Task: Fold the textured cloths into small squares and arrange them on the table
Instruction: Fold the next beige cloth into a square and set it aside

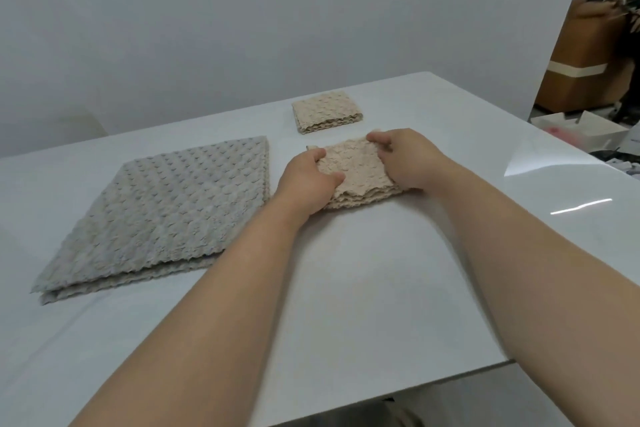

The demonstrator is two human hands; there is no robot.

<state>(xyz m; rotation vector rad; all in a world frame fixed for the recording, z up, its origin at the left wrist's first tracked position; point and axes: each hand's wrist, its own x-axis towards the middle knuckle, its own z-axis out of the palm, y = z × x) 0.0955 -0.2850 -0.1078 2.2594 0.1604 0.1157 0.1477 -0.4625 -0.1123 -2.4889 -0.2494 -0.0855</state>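
white tabletop [381, 281] under a grey wall [207, 28]: left hand [308, 180] and right hand [407, 158] curl fingers round the side edges of a beige cloth [353, 166] at centre, which reads as squaring its layers. a finished folded square [327, 112] sits clear at its 12 o'clock, and a grey cloth stack [166, 208] waits at 9 o'clock. no writing shows on the cloths; blurred boxes [585, 130] at 2 o'clock may carry some.

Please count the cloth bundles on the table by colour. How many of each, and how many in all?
Beige: 2, the folded beige cloth at the back and the held beige cloth, gripped by the left hand and right hand.
Grey: 1, the grey pile; layers uncountable.
Total: 3
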